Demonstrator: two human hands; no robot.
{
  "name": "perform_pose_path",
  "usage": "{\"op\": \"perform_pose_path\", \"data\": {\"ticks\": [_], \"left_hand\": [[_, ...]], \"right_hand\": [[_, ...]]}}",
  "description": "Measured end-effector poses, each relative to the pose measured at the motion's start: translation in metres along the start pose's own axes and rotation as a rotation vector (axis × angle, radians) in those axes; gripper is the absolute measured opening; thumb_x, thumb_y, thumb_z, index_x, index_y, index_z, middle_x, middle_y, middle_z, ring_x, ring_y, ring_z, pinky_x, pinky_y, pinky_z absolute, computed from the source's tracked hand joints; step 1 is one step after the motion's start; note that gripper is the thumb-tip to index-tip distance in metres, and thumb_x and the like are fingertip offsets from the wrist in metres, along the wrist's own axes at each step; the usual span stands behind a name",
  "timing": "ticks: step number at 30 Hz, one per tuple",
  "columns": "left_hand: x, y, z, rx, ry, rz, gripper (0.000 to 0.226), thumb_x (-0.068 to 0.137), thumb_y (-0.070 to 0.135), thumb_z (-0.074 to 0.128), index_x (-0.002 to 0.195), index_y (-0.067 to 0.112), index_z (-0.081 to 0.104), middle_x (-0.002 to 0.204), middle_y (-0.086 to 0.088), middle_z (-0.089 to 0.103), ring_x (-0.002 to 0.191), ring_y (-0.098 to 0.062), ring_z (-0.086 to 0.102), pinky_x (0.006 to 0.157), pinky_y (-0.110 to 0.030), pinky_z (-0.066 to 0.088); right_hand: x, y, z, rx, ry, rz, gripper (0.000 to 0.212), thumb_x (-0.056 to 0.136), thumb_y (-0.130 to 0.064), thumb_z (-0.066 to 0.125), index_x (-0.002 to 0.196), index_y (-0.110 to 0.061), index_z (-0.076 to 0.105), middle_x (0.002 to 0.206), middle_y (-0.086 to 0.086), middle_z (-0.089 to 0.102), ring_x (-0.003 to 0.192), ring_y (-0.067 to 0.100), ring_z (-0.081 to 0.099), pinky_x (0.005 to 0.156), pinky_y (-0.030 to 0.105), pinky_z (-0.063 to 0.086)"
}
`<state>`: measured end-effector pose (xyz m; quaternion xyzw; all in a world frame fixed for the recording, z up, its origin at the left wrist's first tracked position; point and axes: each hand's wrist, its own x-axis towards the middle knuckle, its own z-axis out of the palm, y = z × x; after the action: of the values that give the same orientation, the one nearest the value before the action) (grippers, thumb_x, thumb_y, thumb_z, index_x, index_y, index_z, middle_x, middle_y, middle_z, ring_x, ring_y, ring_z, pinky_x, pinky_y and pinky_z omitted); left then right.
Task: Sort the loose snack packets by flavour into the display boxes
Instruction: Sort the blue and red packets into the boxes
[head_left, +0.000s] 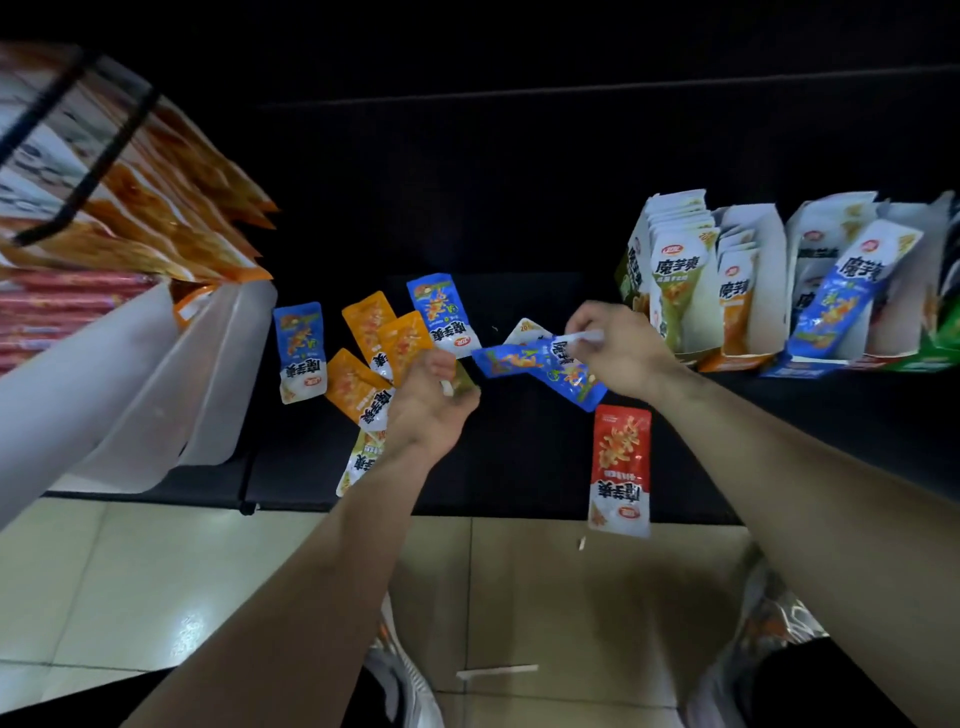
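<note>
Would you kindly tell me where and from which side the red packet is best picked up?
The red packet lies flat by itself, its white end seeming to overhang the table edge. Pinch that end from the person's side, thumb above, finger below.

i see the right hand (618, 348) at centre frame, its fingers (582, 325) pinching the white end of a blue packet (540, 366). just left of it, the left hand (431, 402) curls round a greenish packet (465, 376), mostly hidden, beside the orange packets (369, 322). a red packet (621, 467) overhangs the near edge of the dark surface (519, 457). display boxes (763, 228) stand at upper right.
</note>
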<state>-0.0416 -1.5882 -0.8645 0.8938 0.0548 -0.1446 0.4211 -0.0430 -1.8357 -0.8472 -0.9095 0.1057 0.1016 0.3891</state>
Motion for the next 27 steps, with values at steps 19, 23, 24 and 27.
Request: {"op": "perform_pose_path", "data": {"ticks": [19, 23, 24, 27], "left_hand": [[0.004, -0.032, 0.003, -0.312, -0.029, -0.303, 0.028, 0.091, 0.011, 0.069, 0.117, 0.014, 0.06, 0.101, 0.0, 0.069, 0.077, -0.007, 0.064, 0.057, -0.021, 0.046], [0.01, -0.034, 0.004, -0.397, 0.021, -0.418, 0.016, 0.093, 0.011, 0.064, 0.108, 0.016, 0.06, 0.101, -0.007, 0.069, 0.081, -0.018, 0.065, 0.071, -0.034, 0.055], [0.011, -0.033, 0.004, -0.416, 0.031, -0.442, 0.011, 0.094, 0.013, 0.062, 0.103, 0.019, 0.059, 0.102, -0.008, 0.068, 0.086, -0.022, 0.065, 0.081, -0.041, 0.054], [0.011, -0.029, 0.004, -0.643, 0.003, -0.467, 0.029, 0.089, 0.039, 0.066, 0.113, 0.024, 0.058, 0.115, -0.006, 0.069, 0.107, -0.032, 0.067, 0.095, -0.055, 0.052]], "right_hand": [[0.015, 0.013, 0.072, -0.421, 0.009, 0.2, 0.058, 0.088, -0.041, 0.073, 0.13, -0.011, 0.046, 0.128, 0.015, 0.051, 0.119, 0.035, 0.051, 0.091, 0.045, 0.046], [0.01, -0.004, 0.068, 0.208, 0.03, 0.199, 0.013, 0.098, -0.022, 0.062, 0.108, -0.015, 0.06, 0.097, 0.001, 0.067, 0.084, 0.016, 0.066, 0.067, 0.029, 0.051], [0.005, -0.01, 0.069, 0.407, -0.018, 0.214, 0.007, 0.098, -0.018, 0.062, 0.104, -0.015, 0.063, 0.09, 0.0, 0.069, 0.079, 0.013, 0.068, 0.065, 0.029, 0.054], [-0.014, -0.028, 0.081, 0.616, -0.245, 0.165, 0.007, 0.096, -0.011, 0.066, 0.101, -0.01, 0.071, 0.087, 0.008, 0.075, 0.073, 0.013, 0.071, 0.064, 0.027, 0.057]]}}
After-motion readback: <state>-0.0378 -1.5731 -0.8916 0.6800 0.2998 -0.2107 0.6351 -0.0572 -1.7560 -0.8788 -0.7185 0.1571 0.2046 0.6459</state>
